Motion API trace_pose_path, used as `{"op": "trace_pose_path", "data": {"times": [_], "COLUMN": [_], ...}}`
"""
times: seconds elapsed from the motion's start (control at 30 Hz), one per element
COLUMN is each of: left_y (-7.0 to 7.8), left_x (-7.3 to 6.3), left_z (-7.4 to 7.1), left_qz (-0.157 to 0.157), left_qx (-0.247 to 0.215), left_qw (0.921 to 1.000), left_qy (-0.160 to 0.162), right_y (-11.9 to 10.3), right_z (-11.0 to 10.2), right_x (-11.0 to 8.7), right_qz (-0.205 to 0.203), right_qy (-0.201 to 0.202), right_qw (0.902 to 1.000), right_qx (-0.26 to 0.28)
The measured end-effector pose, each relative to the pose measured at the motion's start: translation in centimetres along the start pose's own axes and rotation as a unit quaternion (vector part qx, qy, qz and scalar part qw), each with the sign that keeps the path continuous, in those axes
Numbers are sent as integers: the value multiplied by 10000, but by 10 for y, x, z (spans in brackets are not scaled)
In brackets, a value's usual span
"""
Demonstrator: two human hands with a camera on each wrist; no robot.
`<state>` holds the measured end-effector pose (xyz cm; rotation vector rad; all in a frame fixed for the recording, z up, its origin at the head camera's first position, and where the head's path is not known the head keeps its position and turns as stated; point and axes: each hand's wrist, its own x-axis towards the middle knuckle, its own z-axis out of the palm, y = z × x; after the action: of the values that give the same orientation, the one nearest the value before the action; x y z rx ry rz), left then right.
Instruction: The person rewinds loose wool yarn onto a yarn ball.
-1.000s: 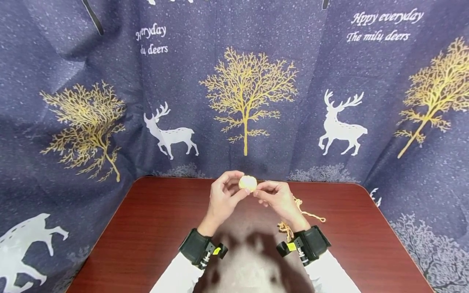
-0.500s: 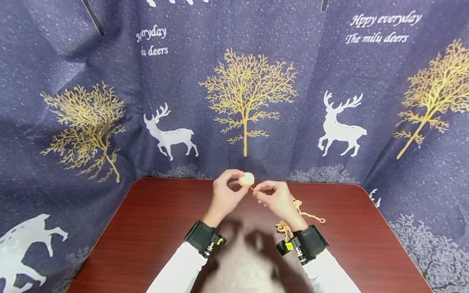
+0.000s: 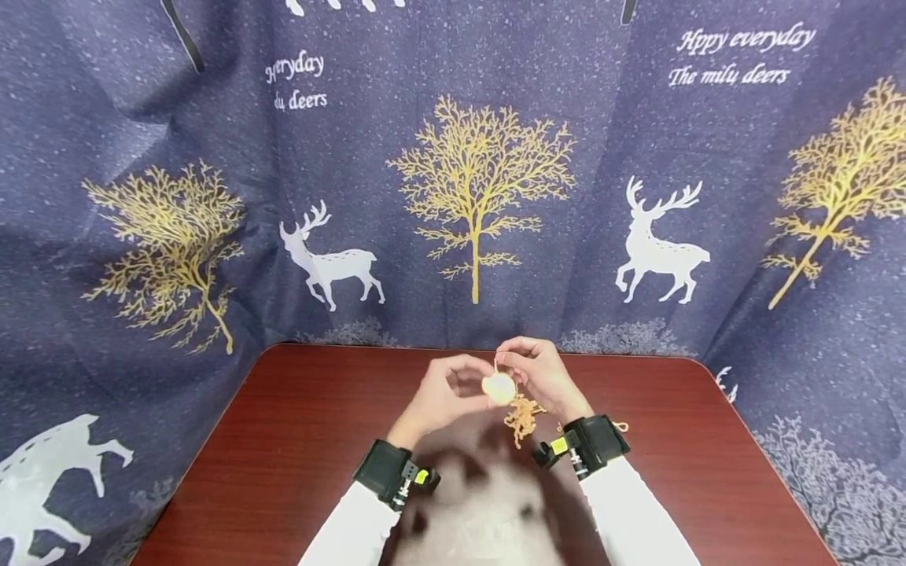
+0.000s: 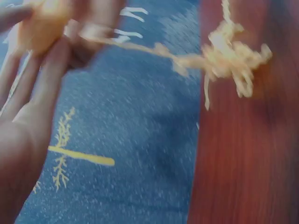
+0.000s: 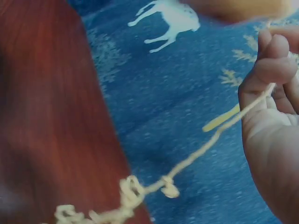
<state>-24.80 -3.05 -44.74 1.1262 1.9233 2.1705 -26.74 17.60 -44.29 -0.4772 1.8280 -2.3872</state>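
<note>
In the head view my left hand (image 3: pixel 437 397) holds a small pale-yellow ball of yarn (image 3: pixel 499 388) between thumb and fingers. Just above the ball, my right hand (image 3: pixel 543 377) pinches a strand that runs to it. A loose, tangled length of yarn (image 3: pixel 522 420) lies below and between the hands. The left wrist view has the ball (image 4: pixel 41 29) blurred at the upper left, with a strand stretching to the knotted tangle (image 4: pixel 231 58). In the right wrist view the yarn strand (image 5: pixel 196 155) passes through the curled fingers and trails down to knotty loops.
A dark red table (image 3: pixel 304 456) spreads beneath both hands. Behind it hangs a blue cloth (image 3: pixel 425 236) printed with deer and trees. Another end of yarn (image 3: pixel 620 427) shows beside the right wrist strap.
The ball has moved right and nearer to me with my left hand. My right hand has risen from beside the ball to above it. The loose tangle has shifted left.
</note>
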Motion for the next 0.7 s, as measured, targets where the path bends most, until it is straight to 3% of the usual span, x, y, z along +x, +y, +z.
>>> {"op": "trace_pose_path", "data": {"times": [0.1,0.2,0.3,0.37,0.43,0.53,0.6,0.7], "left_y": [1,-4,-9,-11,-9,-6,-8,-20], "left_x": [8,16,23,25,26,22,17,10], "left_z": [1,0,0,0,1,2,2,0], "left_qz": [498,636,466,309,147,-111,-301,-650], "left_qx": [-493,-552,-88,375,815,1256,1382,1332], "left_qw": [9927,9791,9673,9633,9629,9696,9760,9849], "left_qy": [986,1852,2494,2639,2567,2096,1657,890], "right_y": [12,16,14,11,5,-2,-6,-7], "right_z": [3,11,17,19,19,15,10,1], "right_x": [-2,-7,-11,-11,-11,-7,-4,3], "right_qz": [116,132,-14,-205,-392,-568,-544,-330], "right_qy": [158,315,391,390,390,381,323,204], "right_qw": [9998,9977,9863,9747,9650,9581,9637,9826], "right_qx": [30,-579,-1604,-2191,-2565,-2782,-2592,-1817]}}
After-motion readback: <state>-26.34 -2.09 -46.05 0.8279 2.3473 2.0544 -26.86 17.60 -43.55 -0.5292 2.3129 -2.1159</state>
